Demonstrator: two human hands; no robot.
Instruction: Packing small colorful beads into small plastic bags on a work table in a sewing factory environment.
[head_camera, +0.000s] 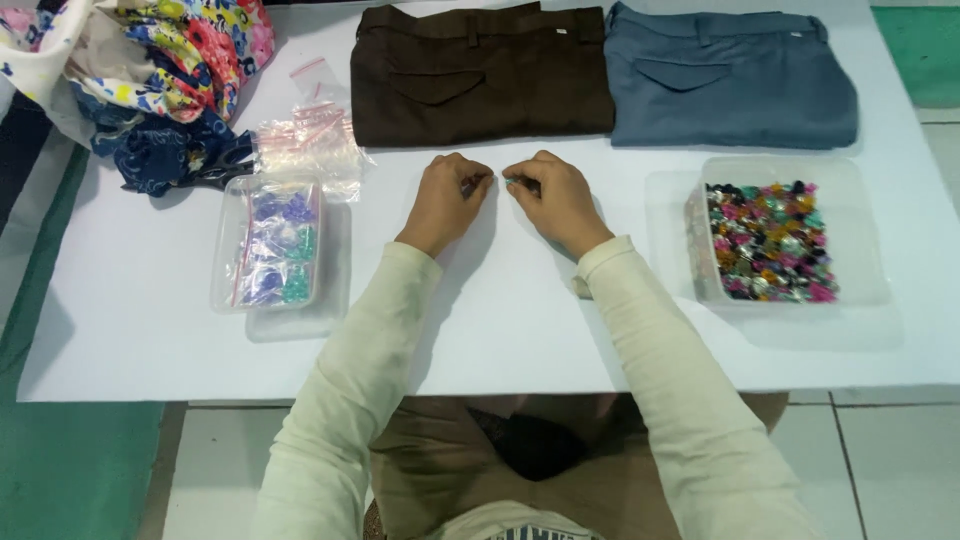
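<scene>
Both my hands rest on the white table (520, 330), close together in the middle. My left hand (447, 200) is curled, fingertips pinched on something too small to make out. My right hand (555, 197) is curled too, and a small green piece (512, 182) shows at its fingertips. The two hands nearly touch. Just beyond them lie folded brown trousers (480, 75) and folded blue-grey trousers (730, 80).
A clear tub (860, 240) of several small multicoloured pieces (768, 242) stands at the right. At the left, a clear tub (268, 242) holds filled little bags, with empty zip bags (305, 140) behind it. Floral cloth (150, 70) is piled at the far left corner.
</scene>
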